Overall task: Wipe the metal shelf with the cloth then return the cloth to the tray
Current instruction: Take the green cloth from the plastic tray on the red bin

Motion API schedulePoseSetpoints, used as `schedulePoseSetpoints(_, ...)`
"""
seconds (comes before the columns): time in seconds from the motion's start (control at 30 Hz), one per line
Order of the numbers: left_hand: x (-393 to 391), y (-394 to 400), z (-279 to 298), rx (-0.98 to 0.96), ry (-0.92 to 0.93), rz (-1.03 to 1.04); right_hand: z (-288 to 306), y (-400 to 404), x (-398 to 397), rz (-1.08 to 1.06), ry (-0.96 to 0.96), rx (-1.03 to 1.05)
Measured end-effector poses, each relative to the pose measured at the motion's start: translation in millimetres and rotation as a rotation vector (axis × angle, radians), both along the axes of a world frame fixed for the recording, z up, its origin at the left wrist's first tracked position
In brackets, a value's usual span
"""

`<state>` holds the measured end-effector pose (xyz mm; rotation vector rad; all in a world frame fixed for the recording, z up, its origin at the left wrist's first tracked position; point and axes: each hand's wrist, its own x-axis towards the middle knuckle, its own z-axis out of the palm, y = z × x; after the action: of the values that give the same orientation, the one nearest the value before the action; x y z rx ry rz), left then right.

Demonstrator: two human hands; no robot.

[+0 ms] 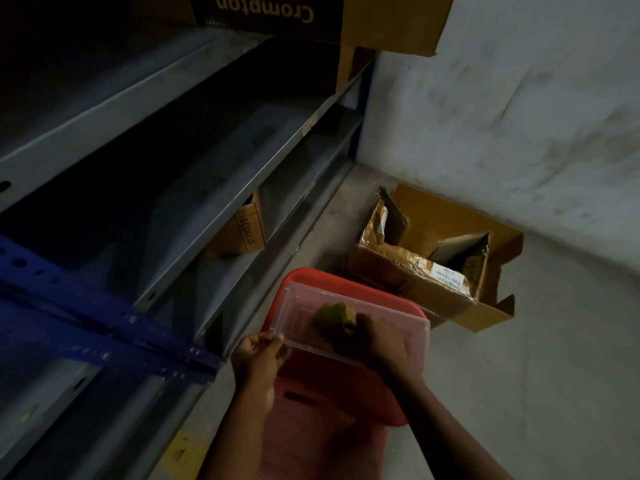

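R hand (379,336) grips wadded green cloth (334,318) — L hand (258,355) pinches clear plastic tray (398,336).

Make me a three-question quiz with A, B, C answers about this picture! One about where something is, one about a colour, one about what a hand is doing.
1. Where is the clear tray?
A. On the red stool
B. On a shelf
C. Inside a cardboard box

2. What colour is the cloth?
A. White
B. Yellowish green
C. Blue

3. What is the right hand doing?
A. Hanging idle
B. Gripping the cloth
C. Pressing the wall

Answers:
1 A, the tray lies on the stool's red seat.
2 B, the wad looks yellowish green.
3 B, its fingers curl round the cloth over the tray, while the left hand holds the tray's corner.
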<state>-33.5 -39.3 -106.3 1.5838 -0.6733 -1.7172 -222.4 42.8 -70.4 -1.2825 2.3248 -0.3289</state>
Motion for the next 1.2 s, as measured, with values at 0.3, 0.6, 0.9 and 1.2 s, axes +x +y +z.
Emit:
schedulePoseSetpoints(0.3, 8.8, 7.2, 36.6, -0.083, -0.390, -0.100, 81.9, 3.8, -1.9, -0.183, -0.945, -0.333)
schedulePoseSetpoints(0.6, -9.9, 44.2, 163.7, -0.245, 0.071, -0.416, 152.8, -8.0, 56.2, -0.235, -1.234, -0.490)
schedulePoseSetpoints(0.9, 55.9, 39.8, 249.0, -0.338, 0.086, -0.223, 213.0, -12.5, 104.9, -0.347, -1.696, -0.400)
schedulePoseSetpoints(1.2, 170.3, 54.5, 305.9, -0.481, -0.043, 0.052, 257.6, -12.3, 227.9, -0.303, -1.876, -0.291)
